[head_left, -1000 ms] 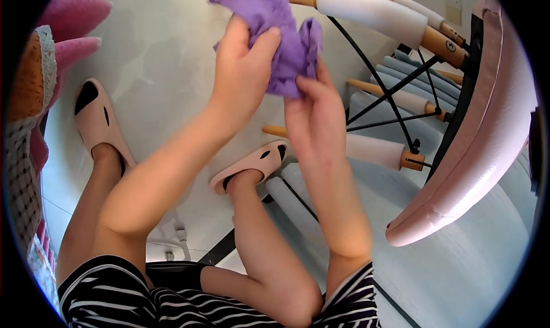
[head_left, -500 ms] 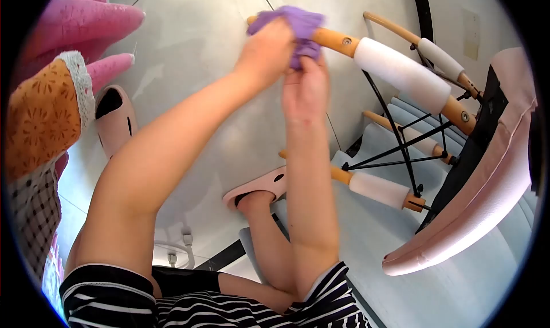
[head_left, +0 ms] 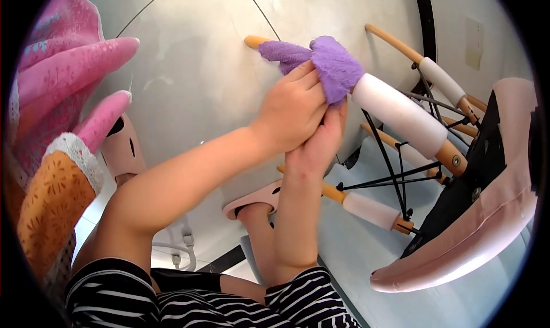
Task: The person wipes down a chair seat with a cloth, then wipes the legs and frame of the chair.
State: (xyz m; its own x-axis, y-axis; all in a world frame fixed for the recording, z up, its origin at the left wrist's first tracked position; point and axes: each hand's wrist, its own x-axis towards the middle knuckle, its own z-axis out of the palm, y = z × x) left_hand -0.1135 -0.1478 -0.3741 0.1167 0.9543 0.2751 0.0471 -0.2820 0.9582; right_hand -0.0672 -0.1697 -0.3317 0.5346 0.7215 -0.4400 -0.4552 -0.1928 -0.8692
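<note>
A purple cloth [head_left: 339, 70] is wrapped around the wooden leg of a tipped chair, just beyond the white foam sleeve [head_left: 401, 116] on that leg. The bare leg tip [head_left: 255, 41] pokes out past the cloth's far end. My left hand [head_left: 291, 107] is closed on the cloth from the left side. Below and right of it, my right hand [head_left: 321, 134] is closed on the cloth's lower edge, its fingers partly hidden. Both hands touch each other. The chair's pink padded seat [head_left: 458, 248] lies on its side at the right.
More chair legs with foam sleeves [head_left: 444, 81] and black metal braces [head_left: 395, 179] extend at the right. Pink and orange patterned fabric [head_left: 69, 93] hangs at the left. Light blue slatted surface [head_left: 344, 253] lies beneath the chair. A white hose fitting [head_left: 188, 242] is near my legs.
Both hands and the cloth have slid along the chair leg toward the foam sleeve, exposing more of the tip. The chair has shifted slightly in view.
</note>
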